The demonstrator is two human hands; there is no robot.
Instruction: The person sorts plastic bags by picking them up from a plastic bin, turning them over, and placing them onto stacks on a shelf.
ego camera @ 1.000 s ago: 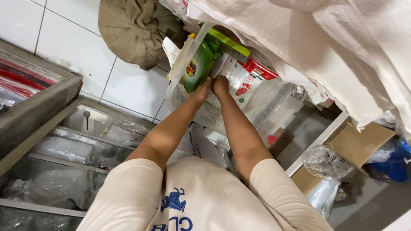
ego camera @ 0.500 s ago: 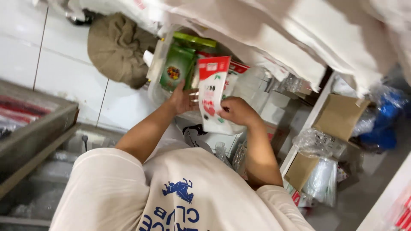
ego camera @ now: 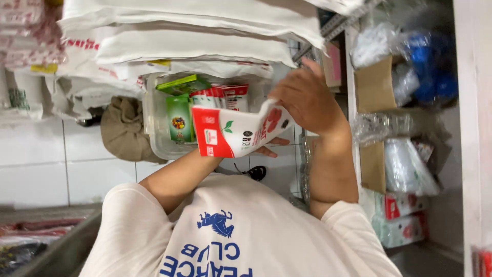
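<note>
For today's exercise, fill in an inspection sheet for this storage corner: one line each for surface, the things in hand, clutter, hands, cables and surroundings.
Surface: white tiled floor, partly bare.
Things in hand: red and white packet, bent, held in front of a clear plastic bin holding green boxes and more red and white packets.
Clutter: stacked white sacks, a brown cloth bundle.
Hands: right hand grips the packet's edge; left hand supports it from behind, mostly hidden.
Cables: a thin dark cord on the floor.
Surroundings: shelves with cardboard boxes and plastic-wrapped goods.
</note>
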